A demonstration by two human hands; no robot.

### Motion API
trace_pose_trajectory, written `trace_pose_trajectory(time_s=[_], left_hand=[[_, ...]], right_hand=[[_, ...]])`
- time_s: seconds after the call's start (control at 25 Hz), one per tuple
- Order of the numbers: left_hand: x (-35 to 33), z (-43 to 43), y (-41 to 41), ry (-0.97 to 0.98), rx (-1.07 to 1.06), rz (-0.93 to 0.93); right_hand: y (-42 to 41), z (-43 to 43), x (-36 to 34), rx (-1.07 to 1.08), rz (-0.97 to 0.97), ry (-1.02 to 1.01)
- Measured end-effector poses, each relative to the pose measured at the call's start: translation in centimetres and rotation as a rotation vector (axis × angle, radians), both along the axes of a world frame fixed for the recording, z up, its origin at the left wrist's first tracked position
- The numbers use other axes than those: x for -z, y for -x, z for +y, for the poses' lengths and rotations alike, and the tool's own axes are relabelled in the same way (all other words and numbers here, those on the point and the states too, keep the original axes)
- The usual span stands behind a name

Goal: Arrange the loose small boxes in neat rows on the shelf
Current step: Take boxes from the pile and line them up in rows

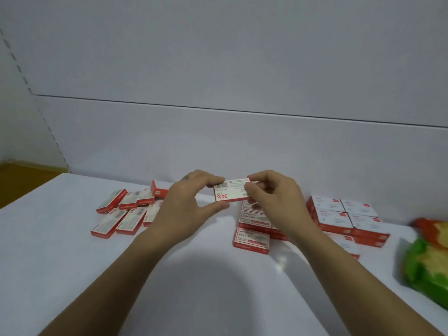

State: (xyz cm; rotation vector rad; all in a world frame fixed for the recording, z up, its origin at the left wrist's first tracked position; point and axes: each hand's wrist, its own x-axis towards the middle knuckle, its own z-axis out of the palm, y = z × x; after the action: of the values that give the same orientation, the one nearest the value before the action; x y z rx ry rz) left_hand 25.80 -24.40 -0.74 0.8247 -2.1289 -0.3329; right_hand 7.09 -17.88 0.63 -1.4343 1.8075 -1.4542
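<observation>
A small box marked 24/6 is held above the white shelf. The left hand pinches its left end and the right hand its right end, each grip closed on it. Loose boxes lie scattered at left; stacked boxes sit in neat rows at right, near a green-and-orange packet.

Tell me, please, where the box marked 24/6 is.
Centre of the head view: the box is held above the shelf between the left hand and right hand.
</observation>
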Motion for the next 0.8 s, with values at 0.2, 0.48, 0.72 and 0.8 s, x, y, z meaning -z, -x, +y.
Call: trace_pose_trajectory(time_s=[0.2, 0.48, 0.72, 0.8], left_hand=[[0.3, 0.9, 6.8, 0.041, 0.163, -0.010], [3.8, 2.4, 8.0, 0.027, 0.193, 0.014], [3.5, 1.9, 6.7, 0.060, 0.150, 0.075], [3.3, 2.1, 6.7, 0.036, 0.164, 0.104]], right_hand=[[3.9, 3.0, 1.2, 0.230, -0.125, 0.041], [4.1, 6.3, 3.6, 0.301, 0.166, 0.041], [2.6, 6.3, 3.7, 0.222, 0.129, 0.119], [2.5, 6.4, 3.6, 0.196, 0.025, 0.128]])
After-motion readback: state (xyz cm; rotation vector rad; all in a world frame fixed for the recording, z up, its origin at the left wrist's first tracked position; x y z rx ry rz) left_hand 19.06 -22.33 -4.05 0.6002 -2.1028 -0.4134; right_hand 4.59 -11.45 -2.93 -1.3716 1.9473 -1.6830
